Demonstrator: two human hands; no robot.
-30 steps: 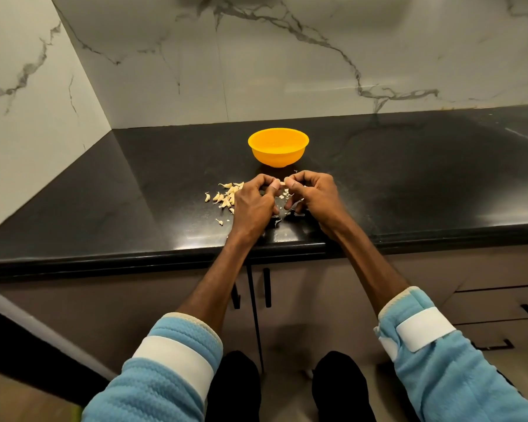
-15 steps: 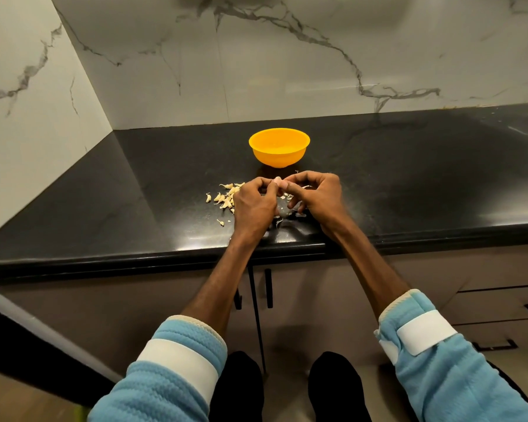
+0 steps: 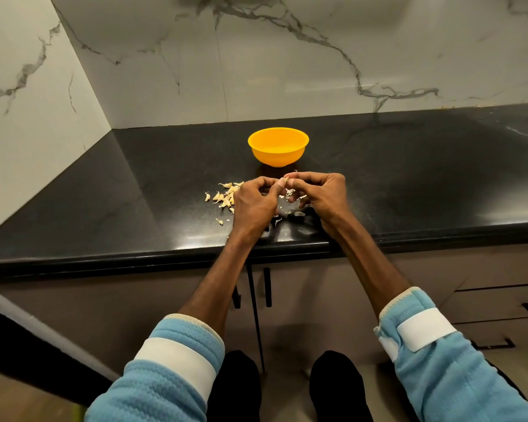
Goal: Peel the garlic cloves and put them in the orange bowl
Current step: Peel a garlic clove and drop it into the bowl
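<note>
Orange bowl (image 3: 278,147), black counter (image 3: 409,178), seemingly pale cloves (image 3: 224,197).

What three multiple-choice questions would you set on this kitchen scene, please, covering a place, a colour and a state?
1. Where does the pile of garlic cloves lie?
A) on the counter, left of the left hand
B) on the floor
C) in a drawer

2. What colour is the bowl?
A) white
B) orange
C) green

3. What are the hands doing?
A) resting flat
B) lifting the bowl
C) both pinching one clove

Answers:
1 A, the pile sits on the black top beside that hand.
2 B, its wall is plainly orange.
3 C, the fingertips of the left hand and the right hand meet on the clove.
</note>
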